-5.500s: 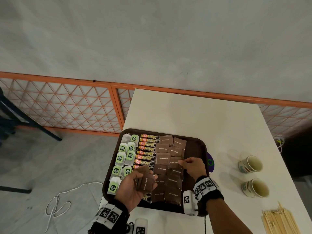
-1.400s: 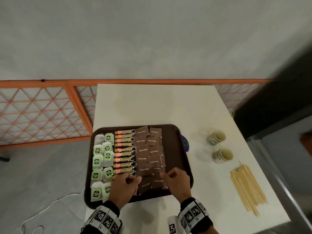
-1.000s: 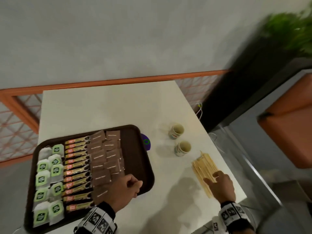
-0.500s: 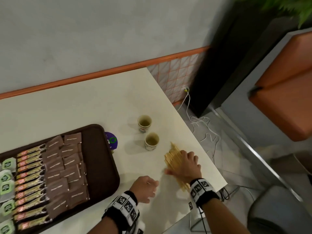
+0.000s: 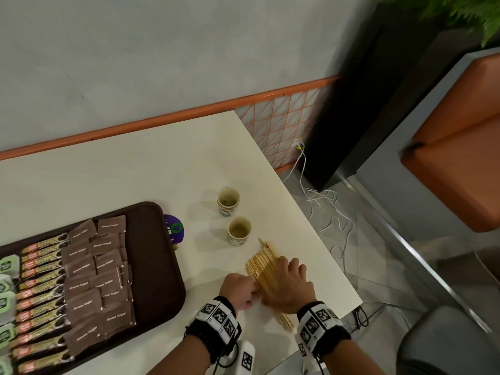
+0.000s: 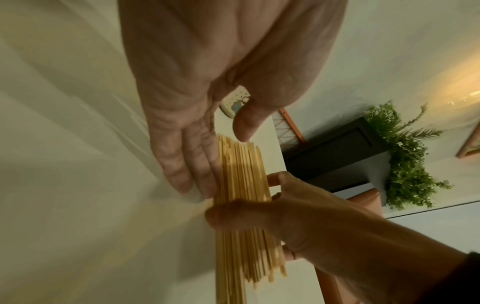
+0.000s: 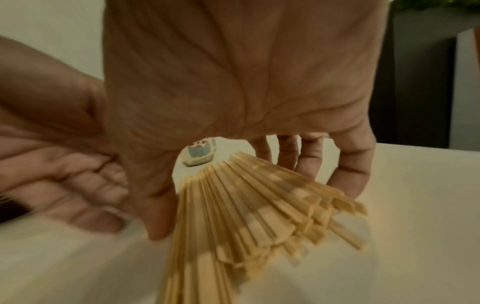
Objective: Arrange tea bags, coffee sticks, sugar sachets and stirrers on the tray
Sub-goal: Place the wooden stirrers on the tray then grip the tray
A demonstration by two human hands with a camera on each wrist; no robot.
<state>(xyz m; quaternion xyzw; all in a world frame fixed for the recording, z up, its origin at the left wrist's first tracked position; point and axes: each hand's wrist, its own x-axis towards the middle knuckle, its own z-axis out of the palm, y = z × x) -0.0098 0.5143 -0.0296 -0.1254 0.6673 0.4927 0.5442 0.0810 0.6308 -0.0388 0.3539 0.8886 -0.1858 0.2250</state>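
Observation:
A pile of wooden stirrers lies on the white table near its right front corner. My right hand lies over the pile, thumb on one side and fingers curled round the other, gripping the stirrers. My left hand presses straight fingers against the left side of the stirrers, thumb hovering above. The brown tray to the left holds brown sugar sachets, coffee sticks and green tea bags in rows. Its right strip is bare.
Two paper cups stand just beyond the stirrers. A purple disc lies by the tray's right rim. The table's right edge runs close to my right hand. White cables lie on the floor, and an orange seat stands further right.
Both hands left the sugar sachets on the tray. The right hand reached the stirrers first and closed round them; the left followed and now touches the pile. The view swung right.

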